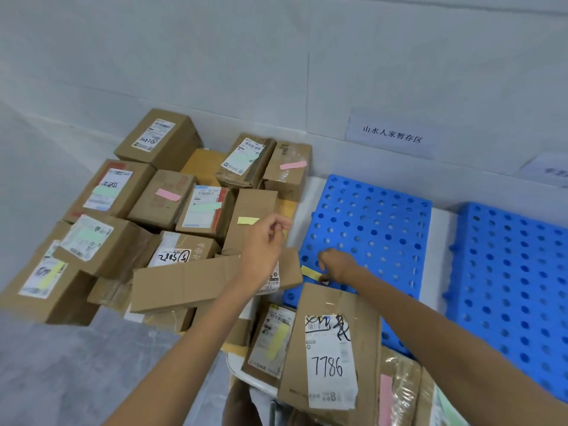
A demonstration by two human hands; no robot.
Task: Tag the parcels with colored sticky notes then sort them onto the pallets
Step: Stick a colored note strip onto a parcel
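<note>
Landmark: the near blue pallet (368, 229), perforated plastic, bare on top. A second blue pallet (516, 272) lies just beside it on the far side from the boxes; also bare.

Beside the near pallet, toward the corner, a heap of cardboard parcels (147, 216), many already tagged with pink, green or yellow strips. No parcel is on a pallet yet, so sorting looks unstarted.

At the pallet's near edge, a flat brown parcel (329, 348) leans over it, hand-marked "7786" on its white label. Probably light and a little floppy; best taken by both long edges, not the loose tape flap.

A long flat carton (196, 281) lies just off the pallet's corner. It looks stiff and light, and should lift from its ends.

Wall sign (392, 134) behind the pallet reads "山水人家暂存区". Another sign further along is too blurred to read.

Left hand (264, 241), over the carton: fingertips pinched together on something small, likely a yellow note; cannot tell for sure.

Right hand (336, 265), on the pallet's edge: fingers closed on a yellow sticky note (310, 272). Thin paper that creases easily, so hold it by the non-glued end.
</note>
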